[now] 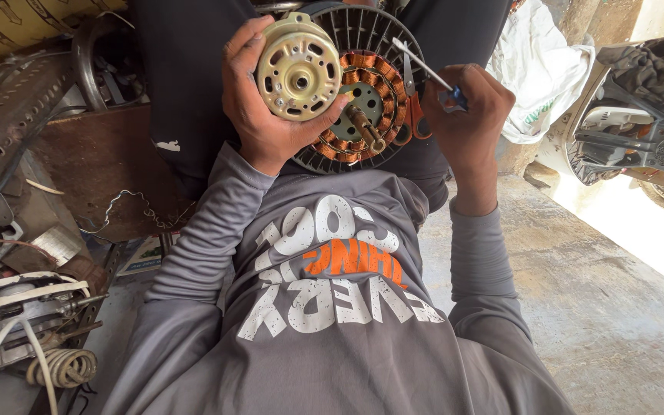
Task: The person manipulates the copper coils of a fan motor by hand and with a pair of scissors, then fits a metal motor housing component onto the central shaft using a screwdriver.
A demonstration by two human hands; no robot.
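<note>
My left hand (259, 100) grips a round cream-coloured metal motor end cover (299, 71) with holes around its hub. Just behind it, on my lap, rests the rest of the motor (366, 92): a dark ribbed housing with copper windings and a protruding shaft. My right hand (470, 115) is closed on a screwdriver (428, 69) with a blue handle, its thin metal shaft pointing up-left over the motor. Red-handled scissors (415, 115) lie against the motor's right side.
Scrap metal, a perforated strip (9, 123) and coiled white wire (63, 367) crowd the left. A white plastic bag (539, 69) and another dismantled motor (647, 131) lie at the right on the concrete floor (601, 307).
</note>
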